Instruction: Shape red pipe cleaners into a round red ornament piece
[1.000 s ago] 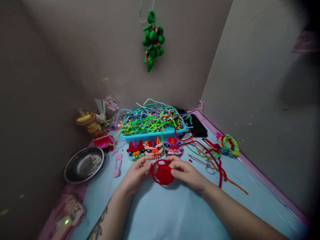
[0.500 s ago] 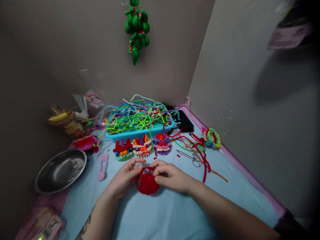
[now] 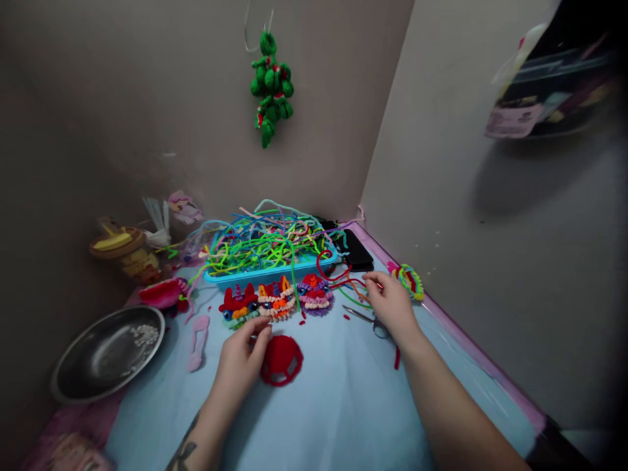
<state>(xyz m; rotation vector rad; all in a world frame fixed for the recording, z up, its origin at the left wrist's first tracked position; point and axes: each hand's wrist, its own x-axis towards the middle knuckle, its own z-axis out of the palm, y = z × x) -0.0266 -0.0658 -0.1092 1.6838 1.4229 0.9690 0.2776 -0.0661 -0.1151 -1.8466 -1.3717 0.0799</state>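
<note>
A round red pipe-cleaner piece (image 3: pixel 281 360) lies on the light blue table (image 3: pixel 338 405). My left hand (image 3: pixel 240 363) rests against its left side, thumb and fingers pinching its edge. My right hand (image 3: pixel 392 304) is off to the right, over the red and orange pipe cleaners (image 3: pixel 343 278) and the scissors (image 3: pixel 366 318), its fingers pinched on a strand. Three small finished pipe-cleaner faces (image 3: pixel 275 297) sit in a row just beyond the red piece.
A blue tray (image 3: pixel 275 268) heaped with coloured pipe cleaners stands at the back. A metal bowl (image 3: pixel 105 353) with white beads is at the left. A multicoloured coil (image 3: pixel 409 280), a black phone (image 3: pixel 356 252) and a hanging green ornament (image 3: pixel 269 85) are also in view.
My right hand has left the red piece and moved right to the loose pipe cleaners by the scissors. My left hand stays on the red piece. The camera has turned slightly.
</note>
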